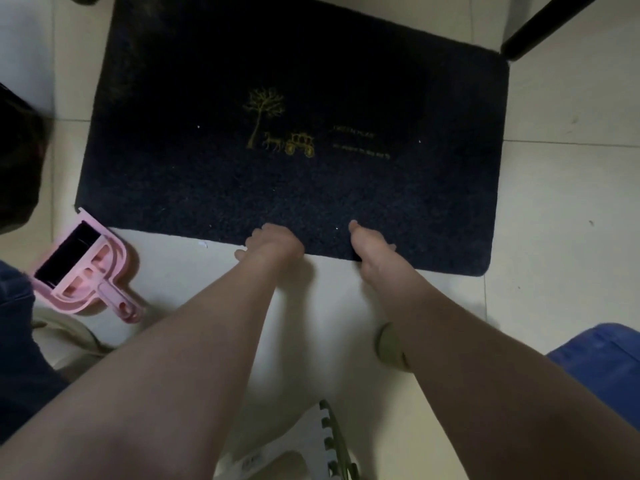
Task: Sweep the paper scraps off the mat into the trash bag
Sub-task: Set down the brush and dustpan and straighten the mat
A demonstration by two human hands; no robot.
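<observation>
A dark navy mat [214,161] with a gold tree-and-carriage print lies on the pale tiled floor. Both hands rest on its near edge: my left hand [273,242] and my right hand [369,249], fingers curled over the mat's border as if gripping it. A few tiny white paper scraps dot the mat, one [198,126] at left, one [420,141] at right, one [337,229] between my hands. Another scrap [202,242] lies on the floor just off the mat. A pink dustpan with its brush [86,275] lies left of my arms. The dark trash bag [17,161] sits at the far left edge.
A black chair leg [540,26] stands at the mat's far right corner. A blue object [602,362] sits at the lower right. A foam puzzle tile [329,441] and a slipper [391,344] lie near my feet.
</observation>
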